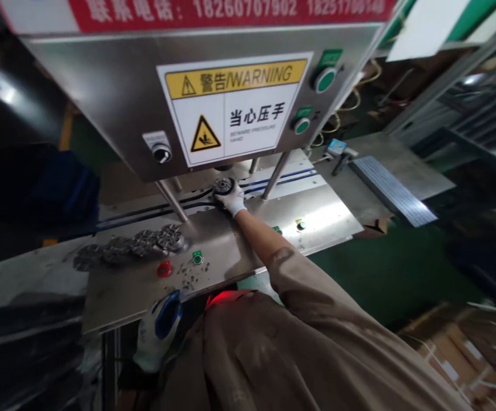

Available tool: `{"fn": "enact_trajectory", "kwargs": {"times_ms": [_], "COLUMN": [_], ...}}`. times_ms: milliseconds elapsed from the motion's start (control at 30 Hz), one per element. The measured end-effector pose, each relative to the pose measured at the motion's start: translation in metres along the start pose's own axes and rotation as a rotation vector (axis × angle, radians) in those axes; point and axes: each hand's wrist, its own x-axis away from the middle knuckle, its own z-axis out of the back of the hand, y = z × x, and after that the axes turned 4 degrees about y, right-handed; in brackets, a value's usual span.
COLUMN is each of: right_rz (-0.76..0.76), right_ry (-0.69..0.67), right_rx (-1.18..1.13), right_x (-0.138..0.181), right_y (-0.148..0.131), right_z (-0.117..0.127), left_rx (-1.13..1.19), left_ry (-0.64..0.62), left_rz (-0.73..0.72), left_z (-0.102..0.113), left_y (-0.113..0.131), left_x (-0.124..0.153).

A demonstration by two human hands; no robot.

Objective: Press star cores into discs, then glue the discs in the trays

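Fingers on my white-and-blue-gloved left hand [160, 328], by the front edge of the silvery steel bench [222, 242], are too murky to tell if they're spread or pressed together, while my white-gloved right hand [232, 200] is wrapped around a round, dark-rimmed metal part [223, 185] between the shiny steel posts [277, 176]. Looks rigid and kinda dense to me, maybe slick, so I'd grab the outer rim. Bench has ridged grey metal discs [145, 242] lined up at left, then dark green floor [350, 262] and brown cardboard boxes [455, 345] off right.
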Motion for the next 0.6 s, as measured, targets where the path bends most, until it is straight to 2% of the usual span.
{"fn": "enact_trajectory", "kwargs": {"times_ms": [233, 367, 467, 600], "right_rz": [0.006, 0.021, 0.197, 0.508], "right_ry": [0.036, 0.130, 0.091, -0.014], "right_rx": [-0.026, -0.098, -0.055, -0.003], "right_x": [-0.007, -0.007, 0.016, 0.074], "right_y": [0.006, 0.009, 0.009, -0.005], "right_z": [-0.002, 0.004, 0.020, 0.046], "left_rx": [0.050, 0.074, 0.110, 0.178], "left_ry": [-0.074, -0.123, -0.168, -0.191], "left_rz": [-0.124, -0.078, -0.017, 0.129], "left_z": [-0.005, -0.006, -0.005, -0.003], "left_y": [0.001, -0.001, 0.000, 0.010], "left_x": [0.015, 0.017, 0.013, -0.003]}}
